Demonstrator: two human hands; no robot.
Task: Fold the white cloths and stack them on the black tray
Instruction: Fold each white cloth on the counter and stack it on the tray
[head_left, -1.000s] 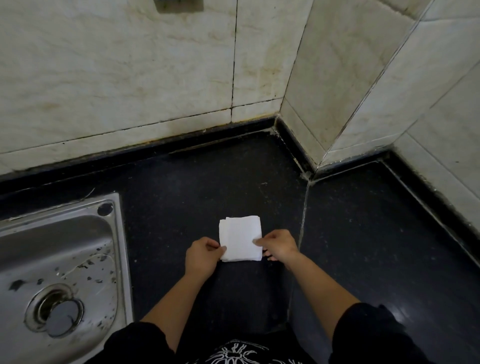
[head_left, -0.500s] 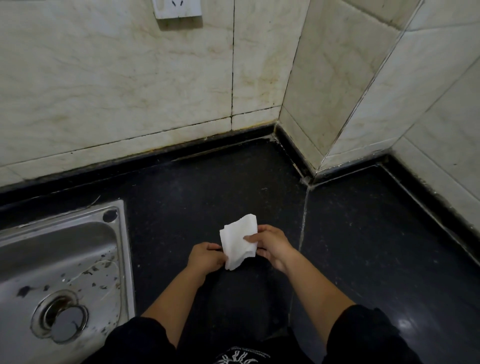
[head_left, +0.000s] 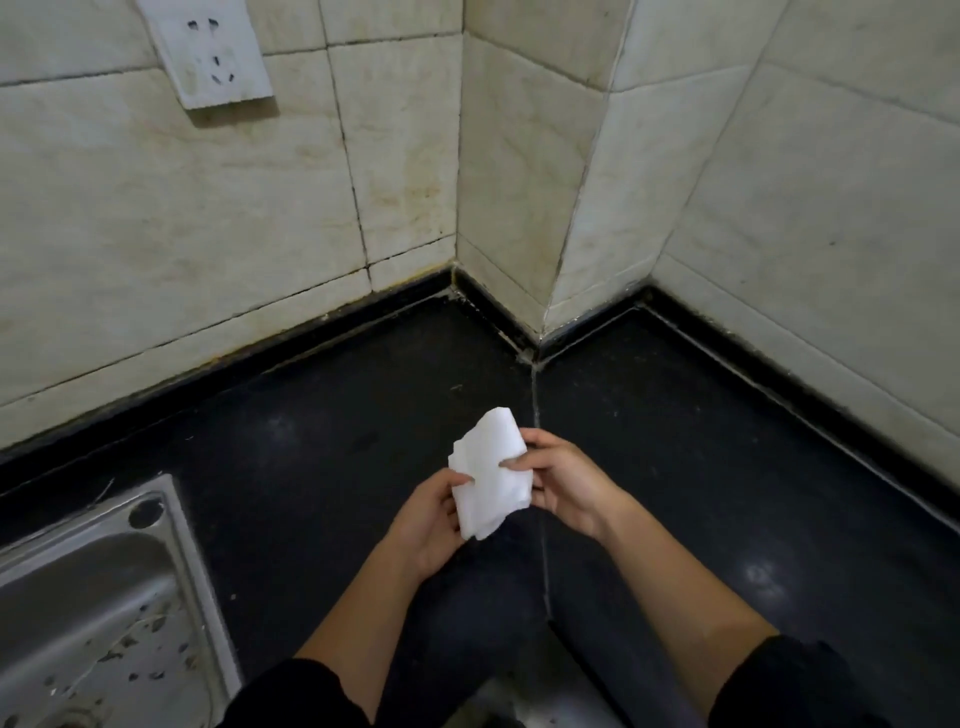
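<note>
White cloth (head_left: 491, 441): light, soft, floppy; we judge it sags unsupported.
Grip: our left hand (head_left: 427, 519) and right hand (head_left: 566, 484) both pinch it.
Hold: we'd take opposite edges.

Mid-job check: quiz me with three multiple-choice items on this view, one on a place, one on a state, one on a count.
1. Where is the steel sink?
A) far right
B) lower left
C) at the wall corner

2. The white cloth is:
A) lying flat
B) in the sink
C) held by the left hand and right hand

3. How many cloths show?
A) one
B) two
C) three

Key:
1 B, it fills the lower-left corner of the view.
2 C, both hands pinch it, crumpled, above the black counter.
3 A, no other cloth is in view.
</note>
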